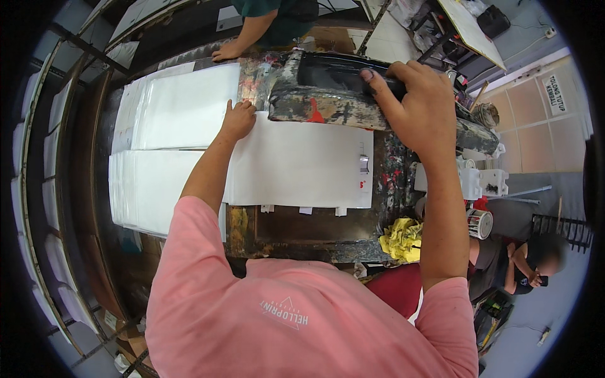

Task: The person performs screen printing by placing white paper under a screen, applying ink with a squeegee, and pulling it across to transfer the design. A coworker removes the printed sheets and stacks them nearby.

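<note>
My right hand (pixel 419 104) grips the right part of a dark, paint-stained screen-printing frame (pixel 328 106), fingers over its far side and thumb on the near side. A red smear marks the frame's near edge. Below it, a white sheet (pixel 296 160) lies flat on the worktable, with a small red print and a dark clip-like piece near its right end. My left hand (pixel 239 120) is at the sheet's upper left corner, fingertips closed on it and one finger apart. Stacks of white sheets (pixel 183 104) lie left of this hand.
Crumpled yellow cloth (pixel 402 239) sits at the table's near right corner. Across the table, another person's hand (pixel 228 50) rests on the edge. Racks (pixel 57 157) stand at left. White containers (pixel 471 183) and a bucket (pixel 480 223) are at right, near a seated person (pixel 520 268).
</note>
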A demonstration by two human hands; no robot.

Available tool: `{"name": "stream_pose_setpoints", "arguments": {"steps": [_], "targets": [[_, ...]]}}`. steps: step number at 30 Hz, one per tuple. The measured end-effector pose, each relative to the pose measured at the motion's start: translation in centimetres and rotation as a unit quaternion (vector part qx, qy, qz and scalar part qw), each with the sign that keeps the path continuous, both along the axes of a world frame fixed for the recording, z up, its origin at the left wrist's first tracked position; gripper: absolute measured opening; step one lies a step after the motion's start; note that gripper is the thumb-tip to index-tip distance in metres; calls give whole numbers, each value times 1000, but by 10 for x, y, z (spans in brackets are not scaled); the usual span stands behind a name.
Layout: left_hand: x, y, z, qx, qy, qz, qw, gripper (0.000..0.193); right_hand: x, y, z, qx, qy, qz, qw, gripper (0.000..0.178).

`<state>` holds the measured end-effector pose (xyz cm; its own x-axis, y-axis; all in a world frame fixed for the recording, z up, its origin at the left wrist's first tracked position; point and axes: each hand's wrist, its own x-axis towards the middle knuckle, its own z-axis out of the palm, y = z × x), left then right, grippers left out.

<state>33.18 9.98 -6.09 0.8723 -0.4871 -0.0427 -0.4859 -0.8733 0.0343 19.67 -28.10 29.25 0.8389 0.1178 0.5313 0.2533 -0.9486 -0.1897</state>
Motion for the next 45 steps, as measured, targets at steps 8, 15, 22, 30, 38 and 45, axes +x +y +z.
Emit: {"name": "stream_pose_setpoints", "arguments": {"steps": [8, 15, 22, 30, 38, 45], "targets": [[-85, 6, 58, -128, -3, -27, 991, 45, -2, -2, -7, -16, 1, 10, 1000, 57], [-240, 56, 62, -78, 59, -181, 979, 27, -7, -3, -20, -27, -38, 14, 999, 62], [-242, 60, 43, -16, 40, -190, 981, 27, -6, -3, -20, -28, -29, 11, 999, 60], [-236, 57, 39, -45, 36, -231, 971, 18, -7, -4, -20, -26, -39, 21, 999, 61], [-241, 55, 38, -28, 17, -264, 964, 14, -10, -2, -23, -15, -26, 17, 999, 62], [-213, 22, 69, 109, 200, -239, 944, 20, -11, -1, -21, -10, -14, 13, 1000, 61]]}}
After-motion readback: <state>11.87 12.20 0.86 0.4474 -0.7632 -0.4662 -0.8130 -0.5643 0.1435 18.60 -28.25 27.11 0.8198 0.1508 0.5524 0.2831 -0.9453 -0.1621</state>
